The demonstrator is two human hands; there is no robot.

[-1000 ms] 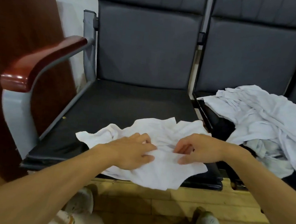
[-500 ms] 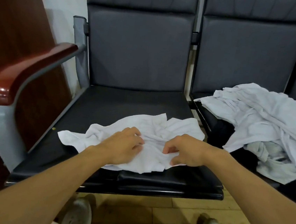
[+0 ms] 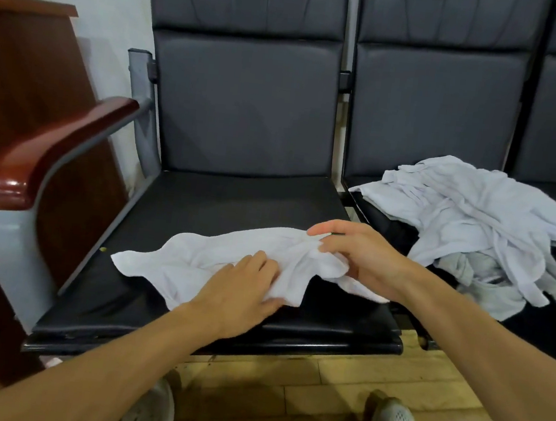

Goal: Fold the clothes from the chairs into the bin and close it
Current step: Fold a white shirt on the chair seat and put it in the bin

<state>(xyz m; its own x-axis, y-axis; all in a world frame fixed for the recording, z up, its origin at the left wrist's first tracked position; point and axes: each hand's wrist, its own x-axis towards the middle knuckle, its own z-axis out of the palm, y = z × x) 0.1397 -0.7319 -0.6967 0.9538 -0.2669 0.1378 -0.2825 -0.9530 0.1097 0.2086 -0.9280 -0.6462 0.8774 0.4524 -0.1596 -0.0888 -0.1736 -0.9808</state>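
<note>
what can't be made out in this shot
Head view:
- Bin: not in frame; open or shut unknown.
- Clothes pile on the right chair: cut off by the right edge; garment count unclear.
- White garment: partly covered by the left hand and right hand; its type unclear.

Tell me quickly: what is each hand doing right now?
Left hand: open, fingers flat, pressing the white garment.
Right hand: closed, gripping a bunched fold of the white garment.
</note>
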